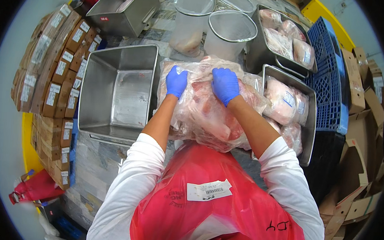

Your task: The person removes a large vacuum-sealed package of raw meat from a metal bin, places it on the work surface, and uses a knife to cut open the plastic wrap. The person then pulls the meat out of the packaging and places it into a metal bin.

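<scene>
A large clear plastic bag of raw meat (201,107), pink with pale fat, lies in front of me against my red apron. My left hand (176,81), in a blue glove, is closed on the wrinkled plastic at the bag's upper left. On its upper right part, my right hand (225,85) grips the plastic too, with curled fingers. To the left of the bag stands a deep steel tub (97,93). Right of it, another steel tub (312,126) holds several wrapped meat packages (281,98) with white labels. The bag's far right edge overlaps this tub's near side.
Beyond the bag stand hoop-rimmed clear containers (224,45), one with meat in its bottom. A steel tub of packages (258,54) sits far right, beside a blue plastic pallet (322,74). Stacked cartons (57,78) line the left; torn cardboard (354,167) lies right. Another steel tub (119,18) is far left.
</scene>
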A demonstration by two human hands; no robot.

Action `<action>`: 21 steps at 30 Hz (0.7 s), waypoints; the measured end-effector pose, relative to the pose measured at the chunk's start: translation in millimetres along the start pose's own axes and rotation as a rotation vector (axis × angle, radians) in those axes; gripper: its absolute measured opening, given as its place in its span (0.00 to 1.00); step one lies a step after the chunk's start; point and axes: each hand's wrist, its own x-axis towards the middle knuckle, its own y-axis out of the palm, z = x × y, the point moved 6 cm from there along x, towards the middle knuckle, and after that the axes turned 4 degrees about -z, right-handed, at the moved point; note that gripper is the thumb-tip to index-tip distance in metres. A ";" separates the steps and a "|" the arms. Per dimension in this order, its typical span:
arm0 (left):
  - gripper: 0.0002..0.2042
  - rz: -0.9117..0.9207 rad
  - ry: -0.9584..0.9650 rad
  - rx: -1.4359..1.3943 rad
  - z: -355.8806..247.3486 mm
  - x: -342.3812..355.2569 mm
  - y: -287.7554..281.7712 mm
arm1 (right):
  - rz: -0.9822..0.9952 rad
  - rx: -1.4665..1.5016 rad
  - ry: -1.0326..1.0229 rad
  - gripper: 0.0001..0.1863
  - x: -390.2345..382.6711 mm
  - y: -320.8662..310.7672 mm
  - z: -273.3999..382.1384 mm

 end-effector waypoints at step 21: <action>0.28 -0.188 -0.132 -0.059 -2.2 -35.6 -18.4 | -0.008 2.067 0.820 0.11 -45.6 54.8 -8.6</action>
